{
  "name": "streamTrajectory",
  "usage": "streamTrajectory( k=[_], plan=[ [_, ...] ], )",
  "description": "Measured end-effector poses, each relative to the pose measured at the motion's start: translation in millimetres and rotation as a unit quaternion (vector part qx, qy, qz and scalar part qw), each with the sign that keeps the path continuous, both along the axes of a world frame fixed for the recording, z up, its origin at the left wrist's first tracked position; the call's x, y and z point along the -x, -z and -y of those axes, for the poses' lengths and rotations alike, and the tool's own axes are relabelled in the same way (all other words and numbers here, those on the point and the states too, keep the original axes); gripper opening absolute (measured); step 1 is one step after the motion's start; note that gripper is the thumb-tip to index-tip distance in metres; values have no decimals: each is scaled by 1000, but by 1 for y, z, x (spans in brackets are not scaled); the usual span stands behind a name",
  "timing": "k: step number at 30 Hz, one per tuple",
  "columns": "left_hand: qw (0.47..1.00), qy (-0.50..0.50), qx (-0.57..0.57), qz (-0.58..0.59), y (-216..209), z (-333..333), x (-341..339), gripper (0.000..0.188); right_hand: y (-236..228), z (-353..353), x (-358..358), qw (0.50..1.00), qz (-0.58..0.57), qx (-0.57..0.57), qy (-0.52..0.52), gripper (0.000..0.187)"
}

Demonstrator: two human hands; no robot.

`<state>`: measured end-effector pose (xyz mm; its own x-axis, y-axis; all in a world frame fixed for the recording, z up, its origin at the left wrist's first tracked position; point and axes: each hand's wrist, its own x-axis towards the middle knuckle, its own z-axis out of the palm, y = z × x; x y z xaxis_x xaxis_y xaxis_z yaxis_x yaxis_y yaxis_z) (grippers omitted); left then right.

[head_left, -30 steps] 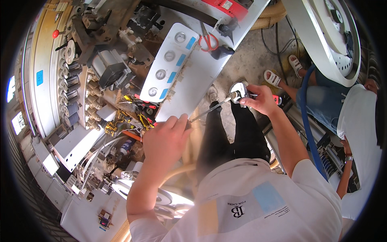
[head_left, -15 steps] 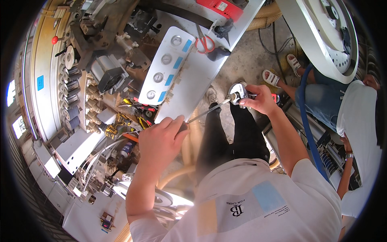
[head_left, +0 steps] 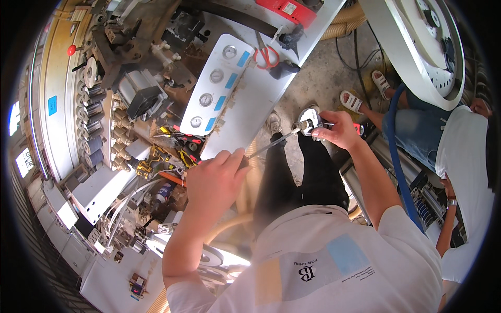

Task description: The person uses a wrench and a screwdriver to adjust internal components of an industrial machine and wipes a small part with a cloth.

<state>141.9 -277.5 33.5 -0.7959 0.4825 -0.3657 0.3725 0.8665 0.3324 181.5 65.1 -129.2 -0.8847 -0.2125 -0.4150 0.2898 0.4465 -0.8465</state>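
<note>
red-handled scissors (head_left: 262,46) lie near a white panel (head_left: 212,87) with, apparently, gauges (head_left: 216,76).

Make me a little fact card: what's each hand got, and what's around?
Left hand: closed around one end of a thin metal rod
Right hand: holding a silver-headed tool
Rod's far end: at the tool's head; contact unclear
Ahead: white panel with four round gauges; red-handled scissors
Other person: at right, wearing white

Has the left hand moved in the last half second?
Yes, slightly: judged against the gauge panel, the left hand has shifted toward the picture's right.
</note>
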Motion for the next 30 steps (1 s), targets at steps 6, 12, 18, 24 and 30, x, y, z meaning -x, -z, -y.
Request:
streamTrajectory(
  k=[6, 12, 18, 24, 30],
  plan=[
    [1000, -12, -17, 16, -10, 3, 4, 32, 5, -4, 2, 997, 61, 52, 14, 57],
    [1000, -13, -22, -2, -13, 8, 3, 34, 12, -3, 0, 992, 89, 83, 37, 55],
    [1000, 0, 2, -13, -11, 5, 3, 33, 4, 1, 2, 995, 86, 45, 18, 54],
    [998, 41, 30, -29, -14, 0, 5, 30, 5, 7, 0, 999, 29, 24, 5, 42],
    [996, 85, 32, -4, -14, 3, 12, 26, 1, 8, -1, 1000, 3, -14, -26, 44]
  ],
)
